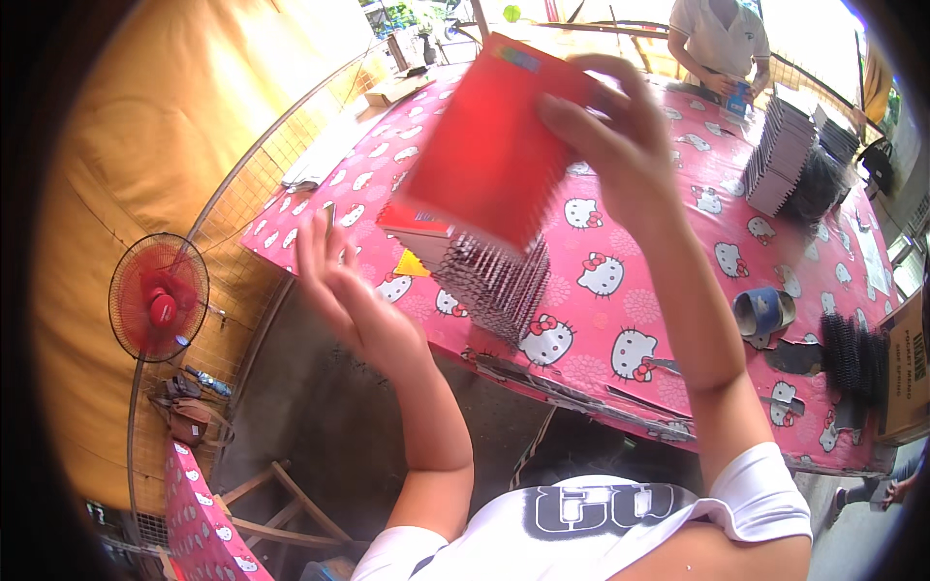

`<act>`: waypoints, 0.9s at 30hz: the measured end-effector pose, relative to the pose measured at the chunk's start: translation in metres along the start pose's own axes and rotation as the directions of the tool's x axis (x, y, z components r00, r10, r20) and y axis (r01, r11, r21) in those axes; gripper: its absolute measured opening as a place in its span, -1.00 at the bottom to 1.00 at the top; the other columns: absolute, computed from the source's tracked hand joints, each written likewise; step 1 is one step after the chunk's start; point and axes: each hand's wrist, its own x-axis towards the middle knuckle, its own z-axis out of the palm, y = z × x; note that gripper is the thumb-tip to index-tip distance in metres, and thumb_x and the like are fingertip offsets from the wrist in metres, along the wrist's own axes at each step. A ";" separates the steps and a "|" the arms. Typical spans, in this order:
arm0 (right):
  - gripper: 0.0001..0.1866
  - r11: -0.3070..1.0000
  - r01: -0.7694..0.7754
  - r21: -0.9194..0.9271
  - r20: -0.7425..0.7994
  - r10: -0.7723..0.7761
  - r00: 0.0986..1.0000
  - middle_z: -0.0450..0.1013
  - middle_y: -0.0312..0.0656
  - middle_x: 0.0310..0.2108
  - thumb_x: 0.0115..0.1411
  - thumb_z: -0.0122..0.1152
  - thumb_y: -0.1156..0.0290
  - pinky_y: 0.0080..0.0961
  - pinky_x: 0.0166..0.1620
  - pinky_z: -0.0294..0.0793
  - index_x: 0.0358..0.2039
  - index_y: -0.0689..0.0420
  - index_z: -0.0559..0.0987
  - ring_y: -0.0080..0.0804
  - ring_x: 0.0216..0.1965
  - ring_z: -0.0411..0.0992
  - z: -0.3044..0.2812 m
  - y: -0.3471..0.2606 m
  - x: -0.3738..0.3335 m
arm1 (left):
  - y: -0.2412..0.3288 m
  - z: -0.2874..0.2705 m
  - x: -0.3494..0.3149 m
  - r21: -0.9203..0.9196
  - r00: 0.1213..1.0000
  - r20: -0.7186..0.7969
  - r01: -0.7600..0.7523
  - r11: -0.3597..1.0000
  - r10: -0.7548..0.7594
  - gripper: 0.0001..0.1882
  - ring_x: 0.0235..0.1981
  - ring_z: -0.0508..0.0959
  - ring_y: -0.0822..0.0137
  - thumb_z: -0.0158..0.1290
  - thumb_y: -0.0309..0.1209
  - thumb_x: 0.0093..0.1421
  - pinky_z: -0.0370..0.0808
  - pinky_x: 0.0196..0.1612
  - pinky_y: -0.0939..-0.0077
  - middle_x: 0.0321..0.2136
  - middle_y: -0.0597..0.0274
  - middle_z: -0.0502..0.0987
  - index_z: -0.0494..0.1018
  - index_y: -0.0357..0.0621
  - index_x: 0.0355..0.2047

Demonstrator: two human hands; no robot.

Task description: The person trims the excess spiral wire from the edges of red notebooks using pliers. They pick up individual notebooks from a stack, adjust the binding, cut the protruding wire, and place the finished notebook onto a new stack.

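A red spiral notebook [494,136] is held up over the table, tilted and slightly blurred. My right hand [625,136] grips it at its upper right edge, thumb on the cover. Below it stands a tall stack of spiral notebooks [494,290], a red cover on top and the wire bindings facing me. To the left of the stack, my left hand [354,300] is raised with its fingers stretched out. Something thin and dark shows by its fingertips, too small to name. A small yellow piece [412,263] lies beside the stack.
The table wears a pink patterned cover [601,276]. At right are more notebook stacks [778,155], a tape roll [760,313], black binding coils [852,358] and a cardboard box [906,368]. A person [722,44] stands across the table holding something blue. A fan [158,295] is at left.
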 end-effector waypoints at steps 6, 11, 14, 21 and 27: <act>-0.55 0.959 0.048 -0.278 -0.094 -0.077 0.993 0.52 0.12 -0.25 0.15 0.13 0.16 -0.29 -0.11 0.48 -0.15 0.33 0.50 -0.14 -0.24 0.53 0.049 0.086 0.026 | -0.050 0.024 0.018 0.117 0.841 0.086 0.525 0.843 -0.535 -0.26 -0.05 0.44 0.25 -0.33 0.17 0.35 0.31 0.08 0.35 -0.08 0.04 0.47 0.24 -0.34 0.11; -0.35 0.828 0.130 -0.545 -0.090 -0.212 0.973 0.30 0.20 0.09 0.21 0.13 0.05 -0.16 0.17 0.26 0.14 0.29 0.29 0.04 0.12 0.31 0.028 0.070 0.008 | -0.070 0.026 0.014 0.198 0.938 0.010 0.337 0.921 -0.346 -0.49 -0.17 0.43 0.31 -0.14 0.01 0.36 0.39 -0.07 0.39 -0.13 0.08 0.41 0.33 -0.29 -0.13; -0.27 0.659 0.173 -0.732 0.099 -0.149 0.984 0.21 0.07 0.21 0.14 0.27 0.11 -0.11 0.22 0.20 0.23 0.14 0.24 0.10 0.21 0.21 -0.045 0.021 -0.083 | -0.060 -0.016 0.011 0.310 0.963 -0.009 0.258 0.915 -0.268 -0.52 -0.04 0.46 0.31 -0.16 -0.07 0.38 0.39 -0.04 0.40 0.01 0.08 0.42 0.31 -0.25 0.03; -0.19 0.244 -0.172 -0.955 0.009 0.600 0.800 0.11 0.08 0.27 0.02 0.34 0.04 -0.11 0.32 -0.04 0.19 0.20 0.28 0.06 0.31 0.03 -0.171 0.037 -0.271 | 0.009 -0.020 -0.040 0.037 0.974 0.204 0.089 0.995 -0.095 -0.55 -0.10 0.42 0.36 0.11 -0.54 0.19 0.39 -0.09 0.51 -0.05 0.07 0.42 0.29 -0.37 0.07; -0.44 -0.066 -0.218 -0.974 -0.222 0.504 0.835 0.34 -0.03 -0.03 0.13 0.24 0.13 -0.03 0.12 0.15 0.06 0.18 0.41 0.00 0.07 0.26 -0.166 0.026 -0.287 | 0.007 -0.014 -0.048 0.194 0.929 0.315 0.135 0.972 -0.192 -0.45 -0.13 0.44 0.39 0.29 -0.55 0.04 0.43 -0.14 0.54 -0.02 0.16 0.41 0.35 -0.27 0.04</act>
